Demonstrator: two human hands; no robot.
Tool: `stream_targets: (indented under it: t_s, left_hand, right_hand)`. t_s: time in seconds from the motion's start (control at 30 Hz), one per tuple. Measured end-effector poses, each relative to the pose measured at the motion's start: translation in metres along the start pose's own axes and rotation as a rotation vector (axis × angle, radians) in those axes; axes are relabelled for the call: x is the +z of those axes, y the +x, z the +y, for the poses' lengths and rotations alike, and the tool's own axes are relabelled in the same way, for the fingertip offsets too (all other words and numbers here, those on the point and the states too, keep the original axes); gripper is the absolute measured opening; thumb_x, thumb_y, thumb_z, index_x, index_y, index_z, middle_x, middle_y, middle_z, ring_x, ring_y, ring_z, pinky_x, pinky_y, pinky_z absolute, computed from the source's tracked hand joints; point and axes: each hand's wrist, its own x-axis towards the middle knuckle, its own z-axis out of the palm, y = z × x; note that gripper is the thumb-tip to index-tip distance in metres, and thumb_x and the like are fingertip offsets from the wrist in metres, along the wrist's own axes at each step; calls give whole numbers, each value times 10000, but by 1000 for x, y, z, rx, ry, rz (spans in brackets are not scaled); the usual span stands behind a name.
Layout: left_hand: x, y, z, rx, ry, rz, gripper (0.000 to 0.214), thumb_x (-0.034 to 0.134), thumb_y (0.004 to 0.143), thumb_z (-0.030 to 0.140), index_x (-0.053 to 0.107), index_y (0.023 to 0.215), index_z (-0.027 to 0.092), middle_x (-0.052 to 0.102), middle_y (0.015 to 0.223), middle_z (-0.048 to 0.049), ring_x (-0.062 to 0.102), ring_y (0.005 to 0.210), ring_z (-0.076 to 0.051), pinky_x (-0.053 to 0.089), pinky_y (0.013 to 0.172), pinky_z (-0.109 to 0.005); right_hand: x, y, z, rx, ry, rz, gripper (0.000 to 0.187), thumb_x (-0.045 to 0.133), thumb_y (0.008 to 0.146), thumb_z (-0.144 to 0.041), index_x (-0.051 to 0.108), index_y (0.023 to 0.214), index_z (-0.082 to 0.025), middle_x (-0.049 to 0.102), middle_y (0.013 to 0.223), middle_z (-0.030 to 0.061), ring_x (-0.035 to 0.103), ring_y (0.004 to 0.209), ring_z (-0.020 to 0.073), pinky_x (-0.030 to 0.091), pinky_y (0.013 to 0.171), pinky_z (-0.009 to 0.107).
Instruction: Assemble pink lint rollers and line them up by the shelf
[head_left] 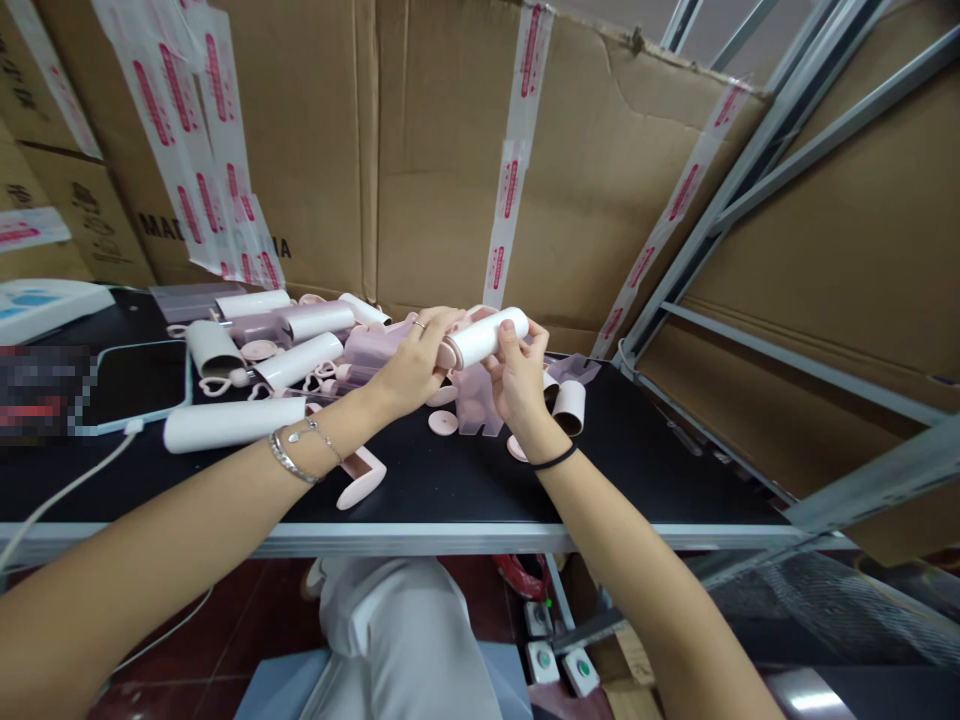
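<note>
Both hands are raised over the black table around a lint roller, a white roll (482, 338) with a pink end piece (448, 354). My left hand (412, 368) is closed around the pink end, its fingers partly hidden behind it. At the other end, the thumb and fingers of my right hand (520, 374) grip the white roll. Below them lie a translucent mauve cover (476, 400) and a pink disc (443, 423). A pink angled handle (363, 480) rests near the table's front edge. Another white roll (232, 424) lies beside my left forearm.
Several white rolls, mauve covers and pink heart-shaped loops (215, 386) crowd the left of the table. A tablet-like device (139, 385) with a white cable lies further left. Large cardboard (442, 150) stands behind. A metal frame (705, 230) rises on the right.
</note>
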Motion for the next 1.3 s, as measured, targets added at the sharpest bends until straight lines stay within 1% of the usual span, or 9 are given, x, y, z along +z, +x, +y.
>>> stream_targets:
  t_s: [0.17,0.37,0.57,0.8,0.9,1.0,1.1,1.2,1.3]
  left_hand:
    - [1,0,8,101,3,13,658,578,782,108,298,1371,199,385,1334,-156,414,1283,-276,396,1062,-483]
    - [3,-2,10,164,76,28,780,555,791,100,147,1444,218,324,1360,-169,338,1340,-300,373,1097,-502]
    - [4,-4,10,150,127,-35,866,554,809,147,-1,1461,278,247,1402,-163,296,1361,-335,370,1089,-549]
    - [4,-4,9,168,177,-2,897,600,816,202,-17,1468,198,239,1384,-212,305,1353,-353,368,1089,-534]
    - [6,-7,7,183,181,-18,935,611,821,238,-61,1471,195,223,1408,-228,272,1374,-362,360,1085,-548]
    - [9,-10,5,184,98,-150,1028,644,803,282,-138,1466,214,151,1477,-242,218,1403,-380,353,1075,-565]
    - [7,-7,3,63,-101,-256,1010,618,822,376,-147,1468,238,108,1524,-242,258,1397,-366,385,1050,-536]
    - [-1,0,1,-128,-278,-114,829,461,898,481,-81,1477,237,195,1518,-237,377,1347,-305,441,1002,-465]
    - [-12,7,-3,-185,-269,8,710,367,890,594,219,1443,173,425,1403,-210,480,1260,-265,450,983,-403]
  right_hand:
    - [3,-4,0,47,121,-22,454,666,744,-400,381,1085,-301,591,1087,-14,631,905,100,542,792,263]
    - [6,-10,-3,220,111,-70,471,641,747,-467,382,1109,-311,612,1023,-30,636,758,111,557,615,267]
    - [9,-12,-9,169,115,-130,585,681,709,-374,340,1184,-340,602,1064,-40,634,774,113,575,669,288]
    - [10,-15,-4,61,101,-181,707,683,720,-338,264,1288,-359,588,1141,-17,638,905,127,573,794,318]
    - [10,-15,-1,37,80,-182,813,693,710,-337,190,1348,-374,544,1245,13,625,980,140,561,835,349]
    - [6,-11,0,-21,-40,-146,946,727,661,-327,140,1400,-376,439,1384,59,581,1099,179,547,861,394]
    - [-1,-6,-4,-175,-220,-180,945,756,614,-283,237,1401,-345,388,1438,58,509,1206,207,494,949,414]
    - [-7,-3,-9,-293,-421,-326,859,752,622,-272,337,1373,-327,434,1417,47,486,1239,236,433,1019,438]
    - [-9,-2,-11,-429,-730,-515,771,686,698,-306,351,1391,-256,413,1437,92,434,1295,289,402,1047,486]
